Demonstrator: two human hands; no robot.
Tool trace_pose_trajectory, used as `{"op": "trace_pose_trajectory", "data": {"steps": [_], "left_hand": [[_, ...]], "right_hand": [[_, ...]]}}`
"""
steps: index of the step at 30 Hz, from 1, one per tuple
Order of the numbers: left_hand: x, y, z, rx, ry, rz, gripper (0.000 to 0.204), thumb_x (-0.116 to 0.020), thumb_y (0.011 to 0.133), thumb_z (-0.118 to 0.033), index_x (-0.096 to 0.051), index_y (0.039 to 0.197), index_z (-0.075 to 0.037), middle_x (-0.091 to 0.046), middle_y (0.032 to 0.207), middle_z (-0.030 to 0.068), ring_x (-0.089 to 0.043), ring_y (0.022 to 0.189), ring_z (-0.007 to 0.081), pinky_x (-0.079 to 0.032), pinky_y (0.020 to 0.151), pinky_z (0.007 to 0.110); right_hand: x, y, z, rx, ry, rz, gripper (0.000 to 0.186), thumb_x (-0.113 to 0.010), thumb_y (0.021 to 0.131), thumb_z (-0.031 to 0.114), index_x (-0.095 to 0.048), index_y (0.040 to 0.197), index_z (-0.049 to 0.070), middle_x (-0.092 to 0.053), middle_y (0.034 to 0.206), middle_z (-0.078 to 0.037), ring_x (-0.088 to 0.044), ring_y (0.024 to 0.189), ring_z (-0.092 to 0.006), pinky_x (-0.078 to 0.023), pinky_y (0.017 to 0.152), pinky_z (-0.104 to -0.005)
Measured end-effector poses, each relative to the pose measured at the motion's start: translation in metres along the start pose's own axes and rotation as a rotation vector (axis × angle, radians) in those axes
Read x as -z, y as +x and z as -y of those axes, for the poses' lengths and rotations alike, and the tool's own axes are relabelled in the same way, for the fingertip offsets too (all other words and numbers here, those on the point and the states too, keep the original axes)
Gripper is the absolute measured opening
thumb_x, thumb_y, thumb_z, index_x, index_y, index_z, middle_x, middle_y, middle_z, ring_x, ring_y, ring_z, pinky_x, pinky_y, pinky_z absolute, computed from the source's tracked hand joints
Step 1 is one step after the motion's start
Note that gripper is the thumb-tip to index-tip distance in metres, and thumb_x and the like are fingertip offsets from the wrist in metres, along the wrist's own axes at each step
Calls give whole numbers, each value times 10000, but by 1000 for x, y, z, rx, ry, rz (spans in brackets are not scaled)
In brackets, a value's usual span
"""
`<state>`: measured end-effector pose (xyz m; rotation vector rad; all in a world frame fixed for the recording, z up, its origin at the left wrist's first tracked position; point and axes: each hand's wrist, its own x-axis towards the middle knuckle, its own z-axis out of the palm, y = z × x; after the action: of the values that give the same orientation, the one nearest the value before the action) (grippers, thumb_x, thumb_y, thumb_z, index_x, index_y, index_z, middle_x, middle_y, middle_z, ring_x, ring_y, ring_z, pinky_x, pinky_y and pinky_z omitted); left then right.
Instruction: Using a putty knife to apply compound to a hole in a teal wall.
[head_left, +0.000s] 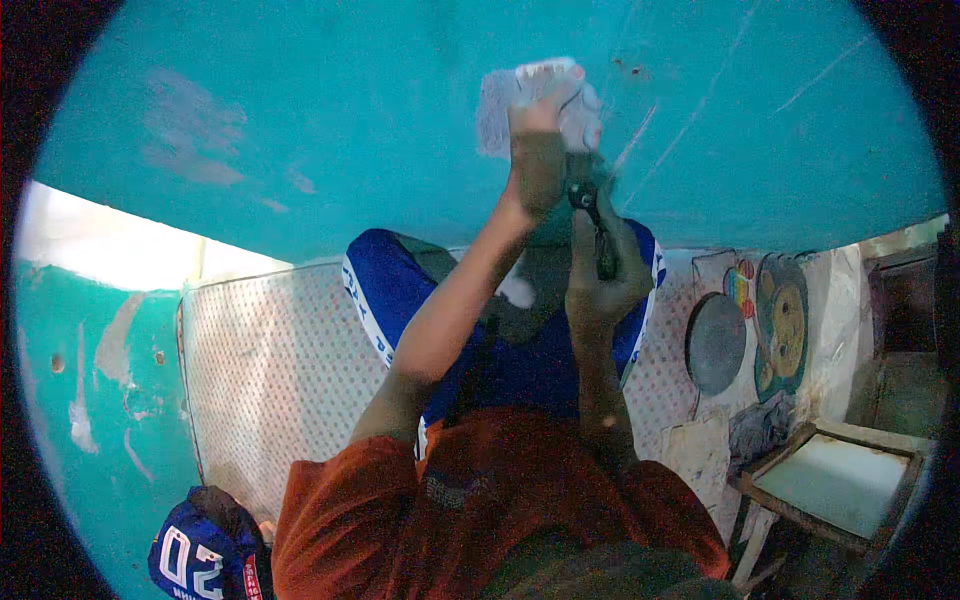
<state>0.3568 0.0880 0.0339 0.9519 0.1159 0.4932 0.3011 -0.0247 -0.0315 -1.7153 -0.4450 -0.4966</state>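
My left hand (545, 112) is raised against the turquoise wall, its fingers partly blurred. It is closed around a crumpled white thing (578, 122), which may be a cloth or a bag; its kind cannot be made out. Just below, my right hand (615, 265) grips the black handle of a scraper-like tool (584, 197). The tool's upper end points up at the white thing and seems to touch it. Beside my left hand, a pale whitish patch (492, 112) is smeared on the wall.
The turquoise wall (350, 130) bears pale scuffs and scratches. Below lies a dotted mat (260, 360) beneath my blue-trousered legs. At right are a round grey disc (716, 343), a bear-shaped picture (783, 320) and a wooden-framed table (830, 480). A person in a blue shirt (208, 545) is at lower left.
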Motion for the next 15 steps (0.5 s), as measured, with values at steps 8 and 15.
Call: {"op": "trace_pose_trajectory", "data": {"steps": [8, 15], "left_hand": [[1, 1, 7, -98, 52, -77, 206, -523, 873, -255, -539, 746, -94, -526, 644, 17, -504, 520, 99, -396, 456, 246], [16, 3, 19, -297, 245, -31, 121, -533, 862, -201, -568, 831, -90, -543, 756, 10, -518, 659, 103, -437, 606, 252]], "right_hand": [[-1, 4, 5, -48, 90, -23, 287, -650, 812, 81, -614, 1065, -49, -652, 988, -149, -596, 872, -145, -452, 787, -266], [0, -4, -11, 71, -50, 46, 271, -647, 814, 76, -619, 1053, -49, -653, 991, -137, -593, 865, -137, -458, 770, -263]]}}
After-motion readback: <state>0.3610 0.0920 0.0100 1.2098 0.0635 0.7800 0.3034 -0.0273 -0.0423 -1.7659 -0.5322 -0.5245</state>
